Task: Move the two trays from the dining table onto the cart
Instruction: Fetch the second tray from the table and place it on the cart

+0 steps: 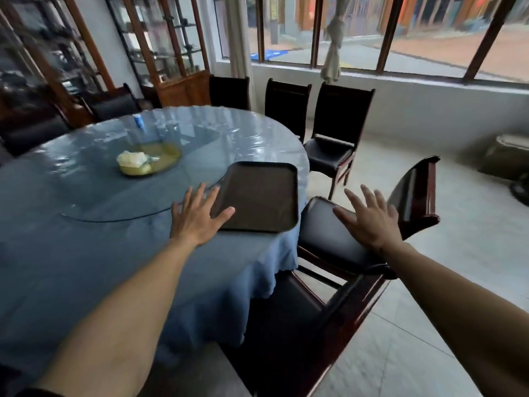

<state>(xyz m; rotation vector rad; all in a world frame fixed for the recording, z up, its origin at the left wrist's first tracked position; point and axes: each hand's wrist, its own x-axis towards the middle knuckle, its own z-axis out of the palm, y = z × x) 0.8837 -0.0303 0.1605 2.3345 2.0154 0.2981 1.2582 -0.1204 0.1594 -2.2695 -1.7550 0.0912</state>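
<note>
A dark brown rectangular tray (263, 193) lies flat near the right edge of the round dining table (86, 253), which is covered in a blue cloth. My left hand (197, 216) is open with fingers spread, its fingertips over the tray's near left corner. My right hand (369, 219) is open too, hovering to the right of the tray above a chair seat, apart from the tray. Only one tray is in view, and no cart is visible.
A glass turntable (114, 202) on the table carries a yellowish dish (148, 161) with a white lump and a small blue bottle (139, 121). Dark chairs (332, 233) stand around the table's right side. Wooden cabinets (171, 53) and windows line the back.
</note>
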